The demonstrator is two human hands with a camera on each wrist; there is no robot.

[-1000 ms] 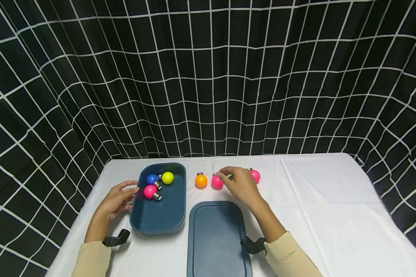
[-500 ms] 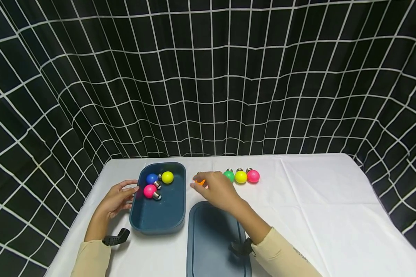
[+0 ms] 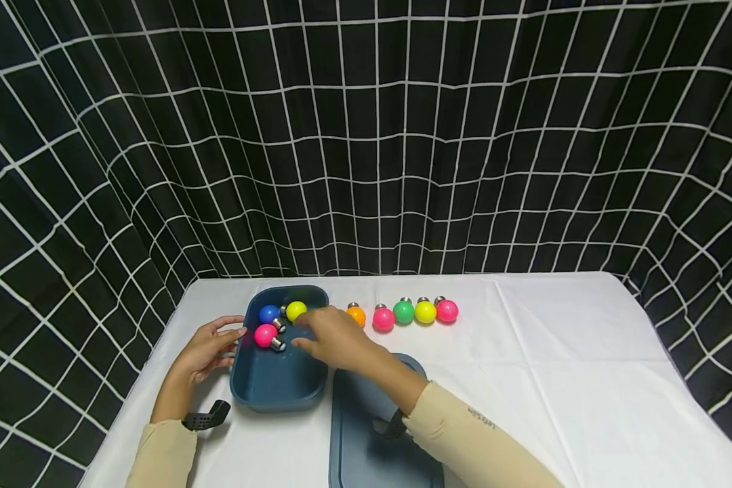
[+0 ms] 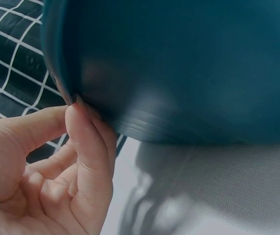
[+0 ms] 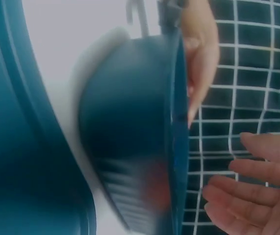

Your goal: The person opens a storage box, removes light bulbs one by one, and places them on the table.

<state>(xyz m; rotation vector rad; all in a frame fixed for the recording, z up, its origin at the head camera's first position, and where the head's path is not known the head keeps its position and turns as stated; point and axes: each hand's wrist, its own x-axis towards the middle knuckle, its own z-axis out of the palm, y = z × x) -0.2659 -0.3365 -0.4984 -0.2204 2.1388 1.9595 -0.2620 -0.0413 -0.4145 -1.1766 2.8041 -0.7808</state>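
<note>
A dark blue plastic container (image 3: 278, 386) stands at the left of the table. My left hand (image 3: 206, 352) pinches its left rim between thumb and finger, as the left wrist view shows up close. Inside it lie a blue bulb (image 3: 269, 314), a yellow bulb (image 3: 295, 310) and a pink bulb (image 3: 265, 335). My right hand (image 3: 332, 337) hovers over the container's right side. In the right wrist view its fingers (image 5: 250, 193) are spread and relaxed, holding nothing.
Right of the container runs a row of bulbs: orange (image 3: 356, 316), pink (image 3: 383, 319), green (image 3: 404, 312), yellow (image 3: 425, 312) and pink (image 3: 447, 311). A flat blue lid (image 3: 366, 434) lies in front, under my right forearm. A black gridded curtain (image 3: 390, 169) hangs behind.
My right hand has moved left, from the pink bulb past the orange one to above the container. The row of bulbs has come into full view. The left hand stays at the rim.
</note>
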